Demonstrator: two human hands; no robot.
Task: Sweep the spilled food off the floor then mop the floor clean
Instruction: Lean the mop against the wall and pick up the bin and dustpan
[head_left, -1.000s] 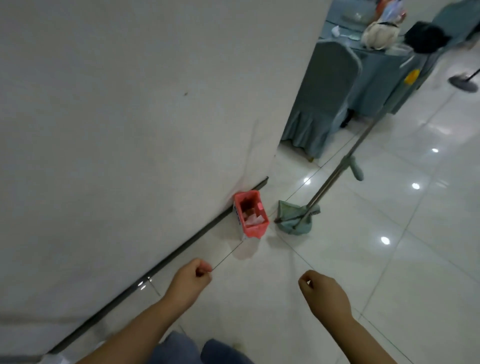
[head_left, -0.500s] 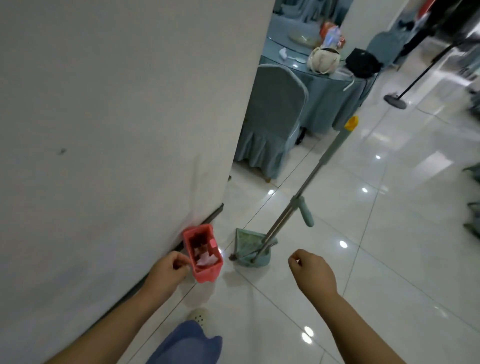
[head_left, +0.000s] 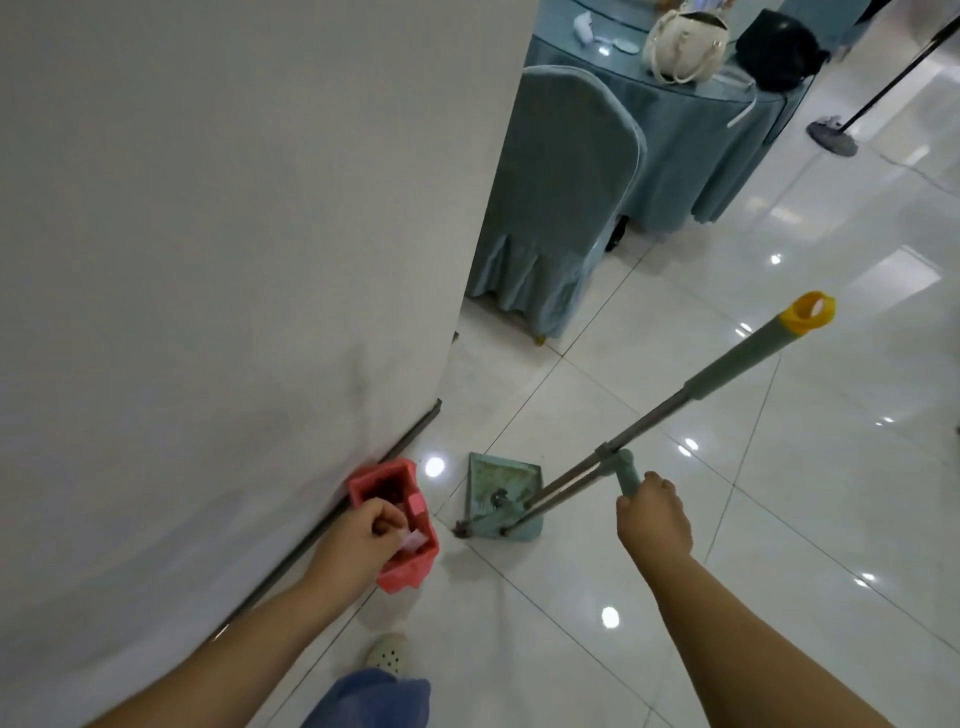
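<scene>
Two hands: left hand (head_left: 363, 540) grips square red plastic bin (head_left: 410, 569); right hand (head_left: 654, 519) clasps smooth green dustpan handle (head_left: 627, 470).

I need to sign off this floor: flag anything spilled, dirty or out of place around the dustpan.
A dark clump lies on the floor at the near-left corner of the dustpan, outside the pan; I cannot tell what it is. The pan's inside is smeared with grime. Nothing else stands out.
</scene>
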